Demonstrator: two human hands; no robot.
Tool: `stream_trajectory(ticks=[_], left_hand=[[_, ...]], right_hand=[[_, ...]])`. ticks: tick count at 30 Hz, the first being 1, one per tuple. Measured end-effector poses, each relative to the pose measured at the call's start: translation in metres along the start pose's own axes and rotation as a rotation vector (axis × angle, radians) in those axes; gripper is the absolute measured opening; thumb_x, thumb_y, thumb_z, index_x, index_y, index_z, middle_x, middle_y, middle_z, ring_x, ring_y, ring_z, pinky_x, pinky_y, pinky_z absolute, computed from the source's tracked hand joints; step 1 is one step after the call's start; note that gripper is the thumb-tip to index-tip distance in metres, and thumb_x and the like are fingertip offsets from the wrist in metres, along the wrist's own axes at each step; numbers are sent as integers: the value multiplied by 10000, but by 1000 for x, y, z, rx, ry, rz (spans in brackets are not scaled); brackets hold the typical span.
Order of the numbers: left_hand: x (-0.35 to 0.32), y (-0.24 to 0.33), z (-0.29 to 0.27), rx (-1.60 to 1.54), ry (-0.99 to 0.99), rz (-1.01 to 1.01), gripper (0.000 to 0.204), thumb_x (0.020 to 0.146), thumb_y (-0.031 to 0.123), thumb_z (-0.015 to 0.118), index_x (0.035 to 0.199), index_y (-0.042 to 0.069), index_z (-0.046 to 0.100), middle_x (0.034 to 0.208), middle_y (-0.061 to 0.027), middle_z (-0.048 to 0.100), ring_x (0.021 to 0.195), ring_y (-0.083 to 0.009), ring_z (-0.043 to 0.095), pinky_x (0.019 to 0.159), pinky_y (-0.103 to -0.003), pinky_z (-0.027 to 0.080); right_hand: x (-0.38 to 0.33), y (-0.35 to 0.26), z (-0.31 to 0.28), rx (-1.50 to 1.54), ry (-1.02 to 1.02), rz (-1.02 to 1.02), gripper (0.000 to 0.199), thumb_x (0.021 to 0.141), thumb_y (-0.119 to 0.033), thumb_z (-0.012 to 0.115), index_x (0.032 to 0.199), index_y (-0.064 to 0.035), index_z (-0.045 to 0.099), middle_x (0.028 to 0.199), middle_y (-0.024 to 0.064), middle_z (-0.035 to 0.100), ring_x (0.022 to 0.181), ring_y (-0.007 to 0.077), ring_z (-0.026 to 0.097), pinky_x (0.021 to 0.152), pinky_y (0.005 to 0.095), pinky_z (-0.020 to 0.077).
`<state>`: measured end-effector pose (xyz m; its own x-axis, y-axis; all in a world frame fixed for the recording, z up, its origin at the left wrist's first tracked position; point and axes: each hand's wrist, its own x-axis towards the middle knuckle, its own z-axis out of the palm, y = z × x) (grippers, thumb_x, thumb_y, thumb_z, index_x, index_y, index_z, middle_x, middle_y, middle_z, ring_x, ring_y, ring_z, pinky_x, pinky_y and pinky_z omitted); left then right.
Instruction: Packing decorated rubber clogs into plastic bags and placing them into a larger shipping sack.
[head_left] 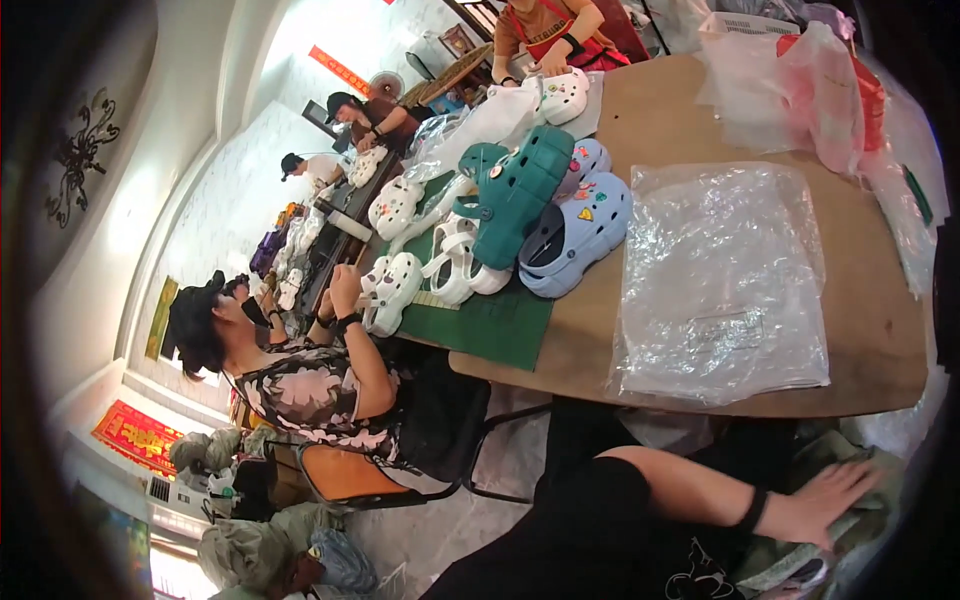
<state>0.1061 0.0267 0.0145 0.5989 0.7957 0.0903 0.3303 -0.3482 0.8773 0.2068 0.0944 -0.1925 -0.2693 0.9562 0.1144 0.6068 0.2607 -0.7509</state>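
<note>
My left hand [820, 500], with a black band at the wrist, reaches across at the lower right. Its fingers are spread and slightly blurred, and it rests on crumpled olive-green cloth [865, 535] below the table edge. Nothing shows in its grasp. My right hand is out of view. On the brown table [660, 120] lies a flat, clear plastic bag [725, 285], wrinkled and shiny. Left of it, a light-blue clog [590, 235] with coloured charms leans against a dark green clog [525, 190]. White clogs [465, 265] stand beyond them on a green mat [505, 325].
A seated person [310, 390] in a flowered shirt works at the left, beside an orange-backed chair [345, 472]. Another person [565, 35] in a red apron handles a white clog [563, 95] across the table. Loose plastic sheeting [780, 100] covers the far right corner. Olive sacks [250, 550] stand lower left.
</note>
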Motion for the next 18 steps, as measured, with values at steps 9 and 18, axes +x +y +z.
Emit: stream_trajectory(ticks=[9,18], left_hand=[[-96,-37,-49,-202,181,-89,569,804,70,667,1299,-7,396,1217,-174,437,1124,-371,505,909,-423,451],[-169,-46,-85,-440,-79,-286,573,802,205,713,1284,27,460,1232,-214,519,1120,-360,535,917,-440,462]], right_hand=[[-54,22,14,-3,-86,32,433,1032,-285,353,1275,17,548,1256,204,590,1133,308,579,966,434,452],[-97,24,21,-47,-125,112,421,1024,-265,376,1274,28,547,1259,207,591,1138,312,578,973,426,447]])
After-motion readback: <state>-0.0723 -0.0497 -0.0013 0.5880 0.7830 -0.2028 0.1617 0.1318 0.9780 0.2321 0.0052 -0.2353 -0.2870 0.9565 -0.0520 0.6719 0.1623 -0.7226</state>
